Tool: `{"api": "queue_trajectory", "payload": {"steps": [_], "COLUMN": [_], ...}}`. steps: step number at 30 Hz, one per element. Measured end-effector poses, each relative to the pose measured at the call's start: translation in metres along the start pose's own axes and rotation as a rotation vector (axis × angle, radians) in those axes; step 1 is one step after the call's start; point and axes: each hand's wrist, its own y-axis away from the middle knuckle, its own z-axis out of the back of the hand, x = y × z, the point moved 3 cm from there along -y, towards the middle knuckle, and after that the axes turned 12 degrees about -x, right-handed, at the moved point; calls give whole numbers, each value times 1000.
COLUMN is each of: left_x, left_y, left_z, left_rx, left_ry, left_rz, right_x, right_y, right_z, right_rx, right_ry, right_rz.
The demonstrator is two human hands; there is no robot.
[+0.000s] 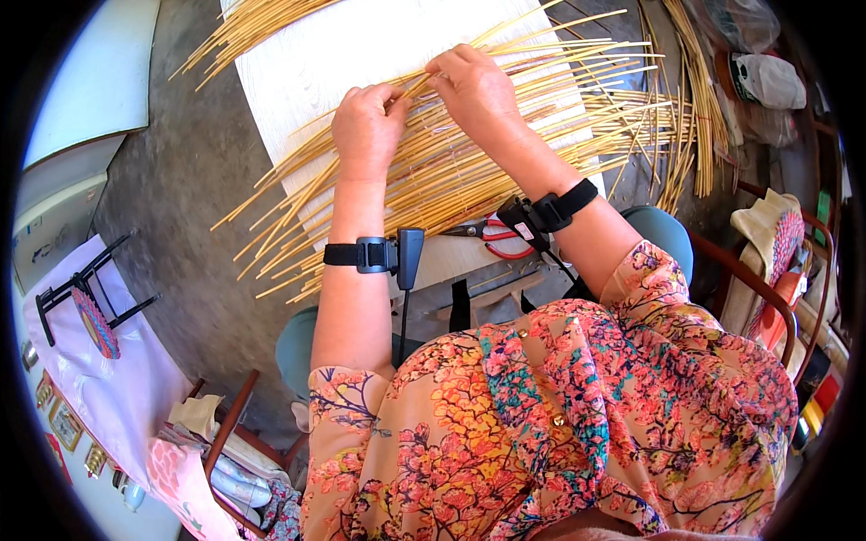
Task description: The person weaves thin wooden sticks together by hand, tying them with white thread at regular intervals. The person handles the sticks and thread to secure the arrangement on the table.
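Note:
A mat of thin tan rods (451,180) lies across a white table (307,59), with the rod ends sticking out unevenly on both sides. At its far edge, my left hand (368,133) has its fingers and thumb closed on a rod. To the right and slightly farther off, my right hand (474,86) pinches at the same far edge, fingers bent over the rods. Exactly how many rods each hand grips is hidden by the fingers. Red-handled shears (505,238) rest on the table's near side, below the mat.
Another bundle of rods (257,27) lies at the table's far left. Long loose rods (699,108) are heaped beyond the right edge. Wooden-armed chairs (236,424) stand at both sides. A black folding frame (86,293) sits at left. Plastic bags (767,81) are at far right.

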Motion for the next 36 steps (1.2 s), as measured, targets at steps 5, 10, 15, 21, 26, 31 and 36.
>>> {"api": "queue_trajectory", "payload": {"steps": [5,10,15,21,26,31,36], "left_x": [-5,-6,-6,-8,-7,-3,-10], "left_y": [-1,2,3,4,1,2,2], "left_z": [-2,-5,-7,-9,-4,-5,-4], "left_rx": [-36,-40,-1,-18,-46,-40,-40], "left_ry": [-36,-72,-74,-43,-57,-91,-60], "left_rz": [-83,-167,-126,-100,-85,-105,-93], "right_x": [1,-5,2,3,6,-3,-4], "right_y": [9,6,5,1,3,5,8], "right_z": [-16,-18,-14,-15,-15,-22,-20], "right_rx": [-50,80,71,-10,-8,126,89], "right_ry": [54,-102,-51,-167,-213,-338,-515], "right_rz": [264,116,197,158,43,-99,-334]}}
